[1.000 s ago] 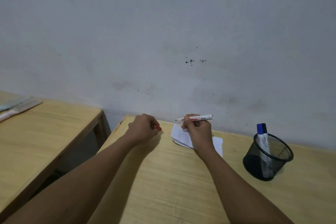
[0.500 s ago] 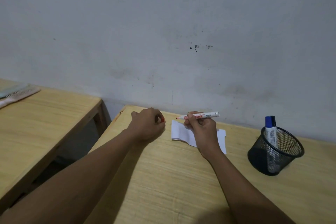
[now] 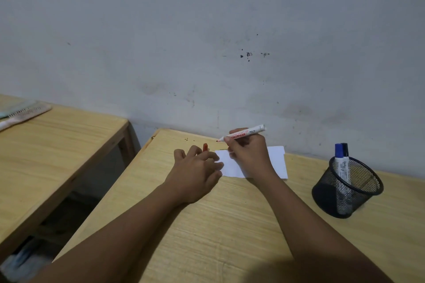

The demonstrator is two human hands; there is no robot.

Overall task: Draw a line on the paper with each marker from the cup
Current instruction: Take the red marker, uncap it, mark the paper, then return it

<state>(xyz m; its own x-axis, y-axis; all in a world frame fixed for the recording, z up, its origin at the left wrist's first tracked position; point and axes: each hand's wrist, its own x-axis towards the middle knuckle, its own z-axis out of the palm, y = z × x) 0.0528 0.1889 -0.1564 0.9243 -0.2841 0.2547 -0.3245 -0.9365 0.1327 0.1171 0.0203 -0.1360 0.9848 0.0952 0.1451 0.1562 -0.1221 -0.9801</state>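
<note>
My right hand (image 3: 249, 154) grips an uncapped red marker (image 3: 243, 133), white-bodied, its tip pointing left above the paper's far left corner. The white paper (image 3: 277, 162) lies flat on the wooden desk (image 3: 230, 225), partly under that hand. My left hand (image 3: 195, 174) rests at the paper's left edge with fingers spread on it, and the red cap (image 3: 205, 146) sticks up between two fingers. A black mesh cup (image 3: 347, 187) at the right holds a blue marker (image 3: 339, 163) and a black marker (image 3: 345, 151), both upright.
A second wooden desk (image 3: 53, 151) stands to the left across a gap, with a spiral notebook (image 3: 21, 114) at its far end. A grey wall (image 3: 207, 41) runs right behind both desks.
My left hand opened from a fist and slid right onto the paper's edge, keeping the red cap. The right hand with the marker stayed above the paper. The view dipped and drew closer.
</note>
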